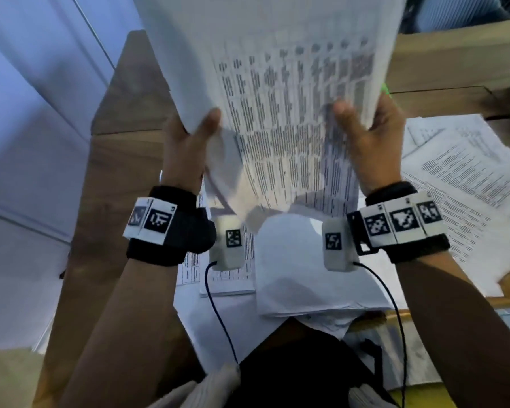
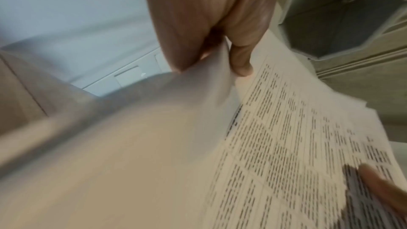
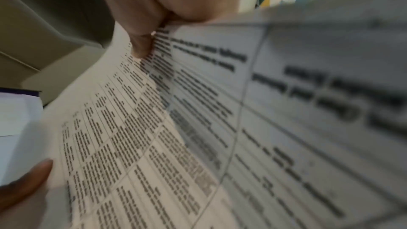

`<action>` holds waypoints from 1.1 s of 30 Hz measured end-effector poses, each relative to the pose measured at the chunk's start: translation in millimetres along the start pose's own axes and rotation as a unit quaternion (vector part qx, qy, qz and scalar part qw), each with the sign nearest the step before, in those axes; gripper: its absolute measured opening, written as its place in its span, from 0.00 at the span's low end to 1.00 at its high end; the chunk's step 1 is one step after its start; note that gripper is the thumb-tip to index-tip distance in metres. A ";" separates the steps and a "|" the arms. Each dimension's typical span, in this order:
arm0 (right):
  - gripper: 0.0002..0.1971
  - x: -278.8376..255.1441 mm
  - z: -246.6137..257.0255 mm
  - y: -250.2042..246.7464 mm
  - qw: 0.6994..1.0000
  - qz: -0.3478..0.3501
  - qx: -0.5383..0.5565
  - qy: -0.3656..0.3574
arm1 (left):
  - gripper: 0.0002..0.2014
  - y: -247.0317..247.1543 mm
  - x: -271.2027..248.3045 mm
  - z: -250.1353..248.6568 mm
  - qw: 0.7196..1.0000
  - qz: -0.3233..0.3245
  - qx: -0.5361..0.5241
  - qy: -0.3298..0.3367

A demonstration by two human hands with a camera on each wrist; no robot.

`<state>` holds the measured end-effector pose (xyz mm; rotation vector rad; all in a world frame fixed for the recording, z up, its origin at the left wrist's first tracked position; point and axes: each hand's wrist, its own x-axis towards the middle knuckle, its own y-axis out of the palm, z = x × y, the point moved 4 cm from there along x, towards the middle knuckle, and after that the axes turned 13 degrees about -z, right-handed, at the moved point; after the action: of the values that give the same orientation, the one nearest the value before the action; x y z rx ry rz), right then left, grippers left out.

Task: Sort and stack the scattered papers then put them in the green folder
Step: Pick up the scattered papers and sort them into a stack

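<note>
I hold a stack of printed papers (image 1: 280, 92) upright above the wooden table (image 1: 121, 160). My left hand (image 1: 189, 134) grips its left edge, thumb on the printed front. My right hand (image 1: 368, 136) grips the right edge the same way. The left wrist view shows the left hand (image 2: 211, 41) pinching the papers (image 2: 286, 145), and the right wrist view shows the right hand (image 3: 158, 16) pinching the sheets (image 3: 154, 145). A sliver of the green folder (image 1: 384, 90) peeks out behind the stack's right edge. More loose papers (image 1: 460, 178) lie scattered on the table at right.
Other sheets (image 1: 306, 272) lie on the table below my wrists, partly over the near edge. A raised wooden ledge (image 1: 454, 63) runs along the back right. The floor (image 1: 27, 113) lies to the left of the table.
</note>
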<state>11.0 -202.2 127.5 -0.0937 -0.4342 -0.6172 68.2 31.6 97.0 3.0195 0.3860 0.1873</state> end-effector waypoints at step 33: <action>0.43 -60.0 -167.1 -63.2 0.657 0.403 -0.630 0.098 | 0.21 -9.7 -20.3 45.9 0.931 -0.183 0.298 -0.104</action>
<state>-8.1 -256.8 -51.9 -1.4812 0.3524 0.0848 52.4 32.3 48.4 3.3936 1.1532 -0.3383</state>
